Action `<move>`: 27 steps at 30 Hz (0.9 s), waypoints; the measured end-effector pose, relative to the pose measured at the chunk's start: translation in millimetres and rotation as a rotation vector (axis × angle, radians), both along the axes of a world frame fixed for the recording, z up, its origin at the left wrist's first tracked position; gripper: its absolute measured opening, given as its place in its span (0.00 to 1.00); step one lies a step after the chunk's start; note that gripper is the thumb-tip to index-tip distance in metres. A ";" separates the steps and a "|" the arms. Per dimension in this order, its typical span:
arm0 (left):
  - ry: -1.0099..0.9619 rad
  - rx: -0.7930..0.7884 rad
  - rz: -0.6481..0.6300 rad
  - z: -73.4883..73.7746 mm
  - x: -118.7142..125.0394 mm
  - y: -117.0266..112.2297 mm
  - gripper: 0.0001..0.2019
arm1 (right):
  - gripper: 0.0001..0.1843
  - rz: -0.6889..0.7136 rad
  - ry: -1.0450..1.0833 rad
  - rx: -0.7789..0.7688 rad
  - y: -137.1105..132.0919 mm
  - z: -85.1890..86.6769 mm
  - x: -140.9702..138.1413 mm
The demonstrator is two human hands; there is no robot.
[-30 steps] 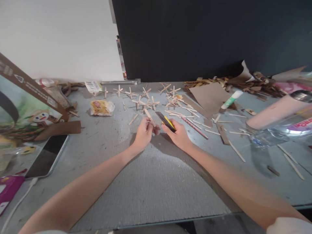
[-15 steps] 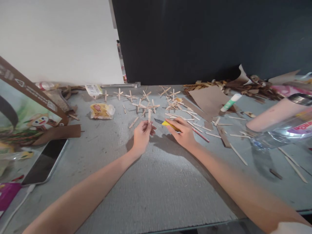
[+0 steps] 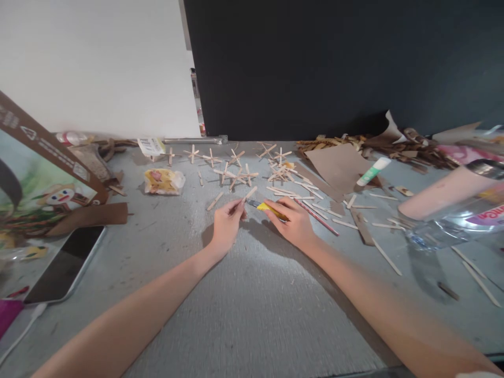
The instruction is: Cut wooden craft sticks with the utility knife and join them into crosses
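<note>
Pinched in my left hand is a thin wooden craft stick, tilted up and to the right. My right hand is closed around a yellow utility knife. Its dark blade points left and meets or nearly meets the stick beside my left fingertips; actual contact I cannot tell. Just beyond my hands stand several star-like shapes of crossed sticks. Loose sticks lie past my right hand, along with a red pencil-like rod.
At left are a phone on a cable, a printed bag and a wrapped snack. To the right stand a glue stick, brown card, a pink tumbler and a clear bottle. Wood scraps line the back.
The stick in my left hand has swung from upright to slanting right. My right hand has brought the knife slightly left and down, its blade closer to the stick.
</note>
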State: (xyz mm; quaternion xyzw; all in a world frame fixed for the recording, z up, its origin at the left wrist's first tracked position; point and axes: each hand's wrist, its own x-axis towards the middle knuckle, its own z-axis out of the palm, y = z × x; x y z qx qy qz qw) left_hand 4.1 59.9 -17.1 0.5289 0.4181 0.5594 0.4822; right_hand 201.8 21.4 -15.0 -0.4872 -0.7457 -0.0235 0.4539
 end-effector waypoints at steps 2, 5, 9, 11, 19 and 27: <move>0.008 -0.007 0.012 1.5 -0.6 -0.9 0.11 | 0.21 0.001 -0.013 -0.006 -0.1 0.0 0.4; 0.035 -0.018 0.016 2.8 -1.5 -1.8 0.10 | 0.21 0.002 -0.019 -0.008 -0.1 0.5 0.3; 0.079 -0.016 0.034 0.4 -2.0 -1.8 0.11 | 0.21 0.016 -0.003 0.005 0.4 1.2 -0.2; 0.118 0.016 0.049 -1.4 -2.1 -2.1 0.12 | 0.20 0.024 -0.007 -0.008 0.9 1.2 0.0; 0.232 0.087 0.071 -2.8 -3.5 -2.5 0.12 | 0.21 0.006 -0.048 -0.077 1.5 0.0 0.4; 0.246 0.018 0.077 -5.7 -3.5 -0.4 0.10 | 0.22 -0.020 -0.085 -0.153 -1.2 0.3 -3.0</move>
